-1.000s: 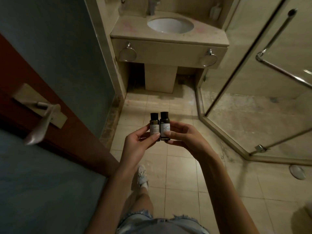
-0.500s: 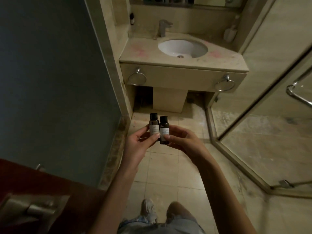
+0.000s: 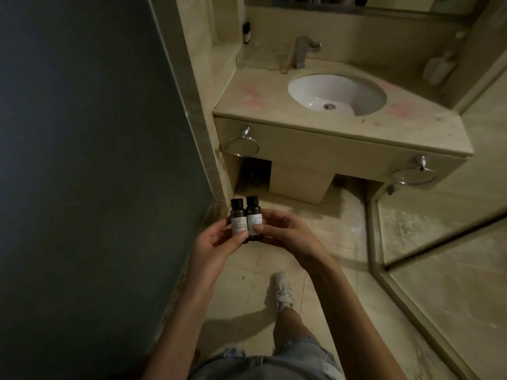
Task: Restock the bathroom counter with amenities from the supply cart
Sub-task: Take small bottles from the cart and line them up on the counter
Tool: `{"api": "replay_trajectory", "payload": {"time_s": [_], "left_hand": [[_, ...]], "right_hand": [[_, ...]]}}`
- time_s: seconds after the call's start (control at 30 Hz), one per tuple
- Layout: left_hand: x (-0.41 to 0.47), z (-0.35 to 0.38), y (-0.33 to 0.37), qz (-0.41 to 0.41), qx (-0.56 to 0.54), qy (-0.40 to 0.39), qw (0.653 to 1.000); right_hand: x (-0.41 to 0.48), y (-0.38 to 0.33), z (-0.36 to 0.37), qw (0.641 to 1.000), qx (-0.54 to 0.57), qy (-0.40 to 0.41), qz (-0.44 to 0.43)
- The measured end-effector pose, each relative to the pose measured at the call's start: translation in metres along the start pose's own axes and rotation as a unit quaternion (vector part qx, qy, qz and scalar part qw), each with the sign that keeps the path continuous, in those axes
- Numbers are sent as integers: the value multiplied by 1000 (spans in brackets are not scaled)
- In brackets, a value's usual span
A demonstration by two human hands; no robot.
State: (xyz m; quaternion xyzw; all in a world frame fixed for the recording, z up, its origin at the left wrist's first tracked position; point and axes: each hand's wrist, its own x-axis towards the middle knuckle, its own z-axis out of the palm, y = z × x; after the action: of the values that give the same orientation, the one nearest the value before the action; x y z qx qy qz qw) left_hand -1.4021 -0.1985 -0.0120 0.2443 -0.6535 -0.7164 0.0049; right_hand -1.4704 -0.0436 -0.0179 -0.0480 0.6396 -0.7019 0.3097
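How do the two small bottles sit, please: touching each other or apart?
Touching: the head view shows the left bottle against the right bottle, no gap.

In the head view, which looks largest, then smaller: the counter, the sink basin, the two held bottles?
1. counter
2. sink basin
3. left bottle and right bottle: alike, not ranked; they are nearest the camera, so look bigger than they are.

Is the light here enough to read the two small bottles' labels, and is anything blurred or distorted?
Head view: dim, warm light; wall at left nearly black, sink basin brightest; labels on the left bottle and right bottle, pinched by left hand and right hand, too soft to read; the wide lens makes the door frame lean.
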Motion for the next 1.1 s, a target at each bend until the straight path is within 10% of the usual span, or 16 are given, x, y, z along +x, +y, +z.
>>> {"api": "replay_trajectory", "payload": {"time_s": [0.4, 1.1], "left_hand": [[153, 175, 64, 47, 34, -26, 998], [332, 280, 119, 54, 66, -96, 992]], "right_hand": [[105, -100, -188, 999, 3, 17, -29], [252, -144, -314, 995, 52, 75, -49]]}}
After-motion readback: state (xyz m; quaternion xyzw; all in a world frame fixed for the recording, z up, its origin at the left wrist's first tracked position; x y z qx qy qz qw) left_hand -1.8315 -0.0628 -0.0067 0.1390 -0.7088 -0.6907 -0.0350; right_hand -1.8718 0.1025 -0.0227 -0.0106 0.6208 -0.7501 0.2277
